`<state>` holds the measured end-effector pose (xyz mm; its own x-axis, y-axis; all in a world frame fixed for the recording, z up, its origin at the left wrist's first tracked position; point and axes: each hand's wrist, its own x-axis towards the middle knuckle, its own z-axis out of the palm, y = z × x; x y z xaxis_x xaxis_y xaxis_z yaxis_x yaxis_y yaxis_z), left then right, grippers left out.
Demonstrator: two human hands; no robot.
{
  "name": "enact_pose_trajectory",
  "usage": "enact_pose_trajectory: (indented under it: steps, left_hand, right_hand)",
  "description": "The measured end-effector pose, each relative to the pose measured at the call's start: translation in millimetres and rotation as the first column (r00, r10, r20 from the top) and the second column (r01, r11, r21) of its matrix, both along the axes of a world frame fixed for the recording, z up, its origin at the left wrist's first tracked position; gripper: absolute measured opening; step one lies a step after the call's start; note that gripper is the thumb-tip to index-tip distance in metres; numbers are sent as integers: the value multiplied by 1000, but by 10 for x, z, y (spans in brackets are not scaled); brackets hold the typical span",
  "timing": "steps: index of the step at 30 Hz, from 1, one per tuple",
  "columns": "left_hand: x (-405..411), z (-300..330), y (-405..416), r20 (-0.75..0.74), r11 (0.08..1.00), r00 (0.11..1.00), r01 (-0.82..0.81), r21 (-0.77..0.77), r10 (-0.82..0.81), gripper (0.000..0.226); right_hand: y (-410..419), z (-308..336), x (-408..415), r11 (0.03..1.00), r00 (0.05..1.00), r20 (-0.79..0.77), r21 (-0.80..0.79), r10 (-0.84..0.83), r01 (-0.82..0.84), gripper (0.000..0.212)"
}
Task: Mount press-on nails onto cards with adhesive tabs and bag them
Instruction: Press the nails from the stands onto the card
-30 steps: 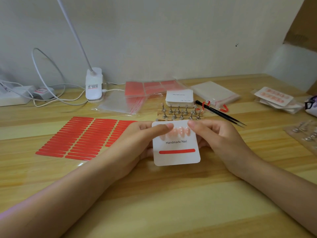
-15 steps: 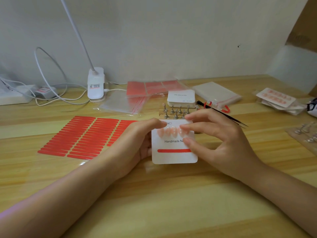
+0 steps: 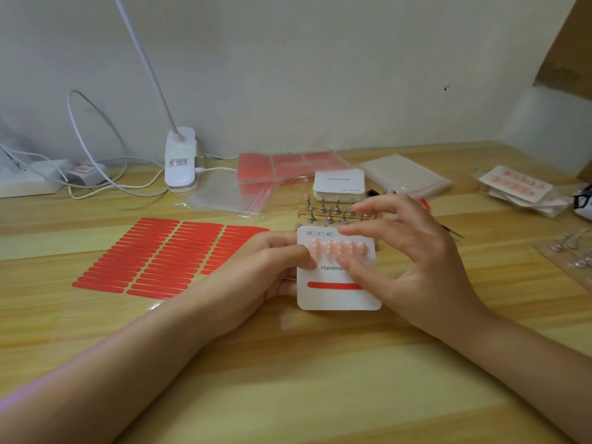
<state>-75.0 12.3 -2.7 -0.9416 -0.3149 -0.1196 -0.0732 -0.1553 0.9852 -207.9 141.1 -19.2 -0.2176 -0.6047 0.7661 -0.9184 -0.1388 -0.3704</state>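
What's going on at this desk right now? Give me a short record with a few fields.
Activity: mounting press-on nails on a card
Card: white card printed "Handmade", held just above the wooden table
Nails on card: one row of pink nails along the top
Adhesive strip: red strip lower on the card, no nails on it
Left hand: grips the card's left edge
Right hand: fingers spread, thumb pressing the card below the nails
Nearby: sheet of red adhesive tabs to the left

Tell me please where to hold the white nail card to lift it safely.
Pinch the nail card at its bare left edge, coming from the left as the left hand does. The pink nails fill the top row and the right hand covers the right.
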Motion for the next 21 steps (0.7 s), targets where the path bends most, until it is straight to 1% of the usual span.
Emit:
enact_pose_trajectory:
  steps: [4, 7, 13, 17, 21]
  left_hand:
    - [8, 1, -3, -10, 999, 999, 46, 7, -46, 26]
    - [5, -13, -23, -3, 998, 998, 69, 1, -69, 27]
    - [3, -11, -34, 8, 995, 995, 103, 4, -103, 27]
    - [8, -17, -54, 30, 992, 992, 122, -13, -122, 27]
    - [6, -19, -61, 50, 992, 992, 121, -20, -120, 25]
  right_hand:
    - [-29, -14, 44, 1000, 998, -60, 7, 10, -9, 24]
    - [-45, -13, 40, 1000, 996, -91, -7, 6, -7, 22]
    - [-43, -30, -9, 1000, 971, -240, 28, 8, -1, 19]
    - [-48, -48, -19, 999, 970, -241, 37, 14, -5, 18]
    - [-54, -43, -8, 999, 991, -135, 42, 20, -14, 16]
